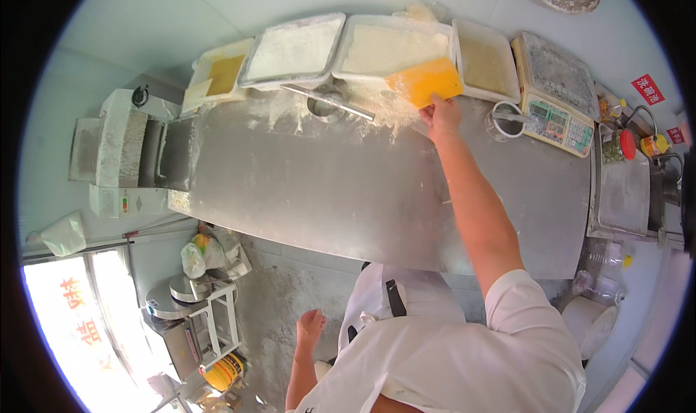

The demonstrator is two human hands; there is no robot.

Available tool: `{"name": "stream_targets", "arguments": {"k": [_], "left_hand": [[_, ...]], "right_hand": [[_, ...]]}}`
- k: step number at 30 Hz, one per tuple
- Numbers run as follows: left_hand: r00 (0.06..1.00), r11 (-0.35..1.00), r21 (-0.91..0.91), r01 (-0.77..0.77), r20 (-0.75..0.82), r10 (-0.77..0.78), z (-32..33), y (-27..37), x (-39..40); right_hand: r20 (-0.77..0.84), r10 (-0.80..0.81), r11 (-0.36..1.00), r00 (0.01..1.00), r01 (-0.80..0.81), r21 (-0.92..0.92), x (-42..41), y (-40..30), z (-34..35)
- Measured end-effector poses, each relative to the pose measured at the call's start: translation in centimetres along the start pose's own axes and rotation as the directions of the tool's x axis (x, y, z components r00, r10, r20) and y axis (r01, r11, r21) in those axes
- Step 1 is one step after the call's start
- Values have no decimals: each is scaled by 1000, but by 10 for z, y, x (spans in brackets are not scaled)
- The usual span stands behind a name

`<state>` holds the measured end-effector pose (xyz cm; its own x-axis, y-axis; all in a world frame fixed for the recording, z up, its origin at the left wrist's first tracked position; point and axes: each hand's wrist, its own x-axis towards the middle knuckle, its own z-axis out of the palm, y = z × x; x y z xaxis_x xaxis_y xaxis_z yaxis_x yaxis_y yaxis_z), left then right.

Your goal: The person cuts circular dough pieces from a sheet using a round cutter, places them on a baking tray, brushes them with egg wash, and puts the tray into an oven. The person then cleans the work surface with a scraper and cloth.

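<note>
My right hand (445, 118) grips the lower edge of a flat yellow plastic scraper (427, 81), pale with flour at its left end. The scraper is over the flour-dusted back of a steel worktable (326, 184), in front of a white tub of off-white flour (399, 48) and overlapping its front rim. Low at my side, away from the table, hangs my left hand (311, 325), its fingers curled and nothing visible in them. Left of the scraper, a metal rod (356, 110) lies across a round metal container (322, 108).
Along the back stand a tub of white flour (296, 48), two more tubs (514, 81) (247, 59) and a digital scale (565, 81). A white cup (505, 122) with a handled tool sits before the scale. At left is a floury machine (117, 146); a sink area (622, 195) is right.
</note>
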<state>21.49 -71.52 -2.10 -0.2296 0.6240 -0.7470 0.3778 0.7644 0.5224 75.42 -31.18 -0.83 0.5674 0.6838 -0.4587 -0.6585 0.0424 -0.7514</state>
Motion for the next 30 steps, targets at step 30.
{"name": "stream_targets", "arguments": {"k": [30], "left_hand": [[898,907,150,-392,279,342,58,100,44]], "right_hand": [[-24,-338,531,941,169,-830,-101,47,-186]]}}
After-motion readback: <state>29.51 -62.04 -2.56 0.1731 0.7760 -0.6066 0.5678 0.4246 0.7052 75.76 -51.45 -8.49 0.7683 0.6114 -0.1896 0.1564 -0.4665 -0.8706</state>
